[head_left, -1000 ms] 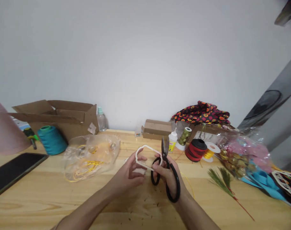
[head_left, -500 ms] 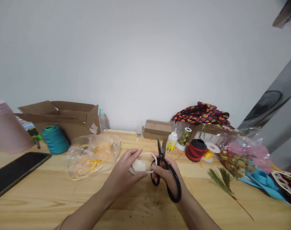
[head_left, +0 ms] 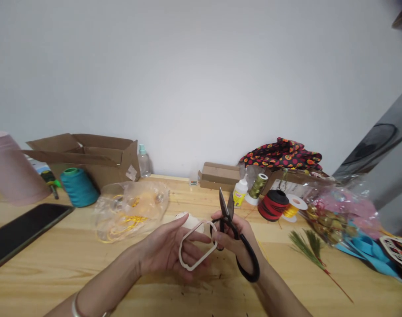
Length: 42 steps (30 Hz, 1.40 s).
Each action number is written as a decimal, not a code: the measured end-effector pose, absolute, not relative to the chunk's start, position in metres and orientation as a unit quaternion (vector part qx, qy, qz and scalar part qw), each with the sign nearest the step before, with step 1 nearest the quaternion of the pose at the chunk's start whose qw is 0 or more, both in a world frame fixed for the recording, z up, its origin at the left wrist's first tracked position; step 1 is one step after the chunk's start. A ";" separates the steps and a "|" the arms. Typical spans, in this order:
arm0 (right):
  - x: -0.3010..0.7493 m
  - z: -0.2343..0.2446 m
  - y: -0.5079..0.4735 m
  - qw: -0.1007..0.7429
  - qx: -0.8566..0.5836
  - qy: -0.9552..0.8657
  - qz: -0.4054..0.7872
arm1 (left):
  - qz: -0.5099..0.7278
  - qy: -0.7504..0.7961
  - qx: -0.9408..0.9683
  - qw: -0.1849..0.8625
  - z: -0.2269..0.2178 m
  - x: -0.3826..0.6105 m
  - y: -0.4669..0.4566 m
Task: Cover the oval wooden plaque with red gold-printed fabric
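Since the view half a second earlier, the left hand (head_left: 173, 253) has turned palm-up and opened out, and the thin off-white ring with rounded corners (head_left: 187, 267) has tipped down over its fingers. From my remote seat I log the left as loosely spread, thumb well apart from the fingers; the fingers pass behind the ring, and whether they touch it I cannot tell.

Right hand (head_left: 241, 251): closed, doing double duty. Its thumb pinches the ring's near corner, while the palm and fingers hold black-handled metal scissors (head_left: 226, 212), blades slightly parted and pointing up and away.

Handling note, my judgement: keep the pinch light, since so narrow a band probably bends easily; support its free end with the left fingers and keep them clear of the blades. Setting the scissors aside would likely give steadier control.

Just beyond the left thumb I see a flat off-white piece (head_left: 193, 223), partly hidden. Further out on the pale wooden tabletop (head_left: 154, 295): a clear plastic bag with yellow cord (head_left: 131, 218) to the left, a white squeeze bottle with yellow label (head_left: 240, 193) beyond the blades, a red-and-black cord spool (head_left: 273, 207) right of it.
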State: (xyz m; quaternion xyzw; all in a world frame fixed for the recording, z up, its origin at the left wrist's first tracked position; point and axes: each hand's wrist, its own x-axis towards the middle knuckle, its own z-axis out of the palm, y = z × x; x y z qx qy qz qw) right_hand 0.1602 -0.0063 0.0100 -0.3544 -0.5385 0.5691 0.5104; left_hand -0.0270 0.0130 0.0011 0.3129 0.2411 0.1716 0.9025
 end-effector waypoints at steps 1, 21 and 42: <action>0.161 0.010 -0.007 0.503 -0.353 -0.542 0.574 | 0.149 0.229 0.307 0.911 0.001 -0.029 0.014; 0.175 -0.010 0.011 0.438 -0.438 -0.759 0.201 | 0.259 0.177 0.203 0.928 -0.004 -0.017 0.013; 0.186 -0.020 0.022 0.324 -0.457 -0.827 0.035 | 0.254 0.241 0.271 0.897 0.000 -0.017 0.015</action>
